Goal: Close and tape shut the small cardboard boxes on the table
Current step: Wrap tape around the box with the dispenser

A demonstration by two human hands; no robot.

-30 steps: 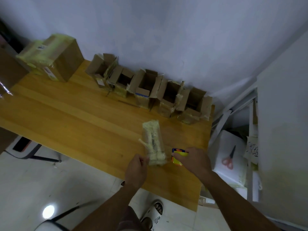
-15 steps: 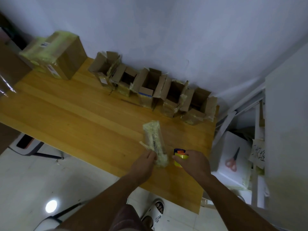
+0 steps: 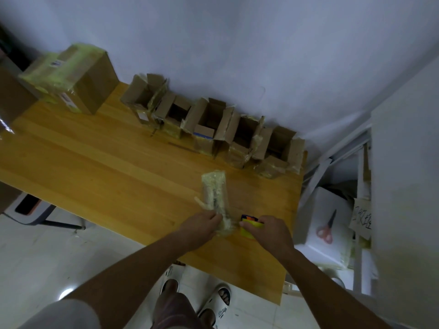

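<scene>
A: Status, five small brown cardboard boxes?
B: Standing flaps-up along wooden table back edge.
A: Hands?
B: Left hand pinching pale tape-wrapped oblong packet; right hand gripping yellow tape dispenser.

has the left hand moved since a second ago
Yes. The left hand has moved toward the near end of the taped package on the table, and now touches it.

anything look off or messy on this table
The five small boxes along the wall stand open, flaps splayed, with torn old tape hanging from their edges. A loose tape strip sticks out from the taped box.
</scene>
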